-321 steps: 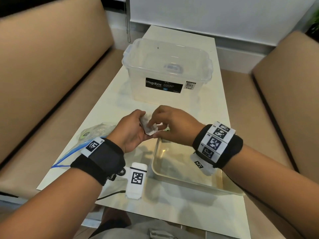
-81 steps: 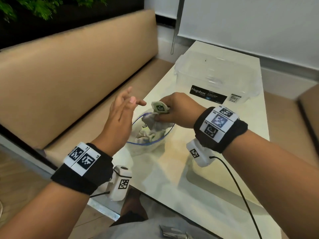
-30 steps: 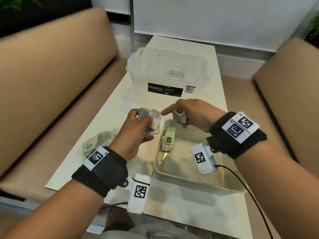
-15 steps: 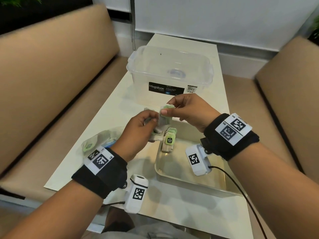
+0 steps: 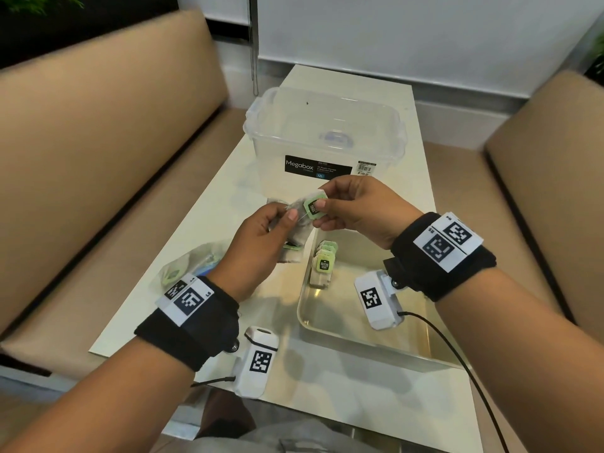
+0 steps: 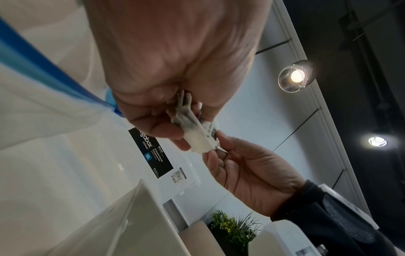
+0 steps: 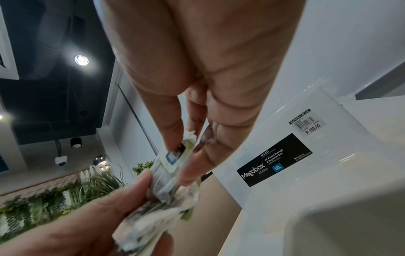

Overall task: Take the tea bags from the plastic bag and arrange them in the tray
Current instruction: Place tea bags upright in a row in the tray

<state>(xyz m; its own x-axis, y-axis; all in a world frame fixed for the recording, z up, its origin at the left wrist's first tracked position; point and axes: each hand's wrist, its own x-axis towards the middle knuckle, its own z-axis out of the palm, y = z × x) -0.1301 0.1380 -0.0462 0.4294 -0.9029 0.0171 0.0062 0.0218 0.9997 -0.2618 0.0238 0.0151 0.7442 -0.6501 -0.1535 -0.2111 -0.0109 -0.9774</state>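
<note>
My left hand grips a small bunch of tea bags above the table, just left of the metal tray. My right hand pinches one tea bag with a green tag at the top of that bunch. The wrist views show the same: the left hand round the bunch of tea bags, and the right hand pinching the tagged tea bag. A short row of tea bags stands in the tray's far left corner. The plastic bag lies left of my left wrist.
A clear lidded Megabox storage box stands behind the hands on the white table. Tan padded benches flank the table on both sides. A cable runs from my right wrist camera across the tray's near right.
My right hand has drawn the green-tagged tea bag up and slightly right out of the bunch. The left hand has barely moved since half a second ago.
</note>
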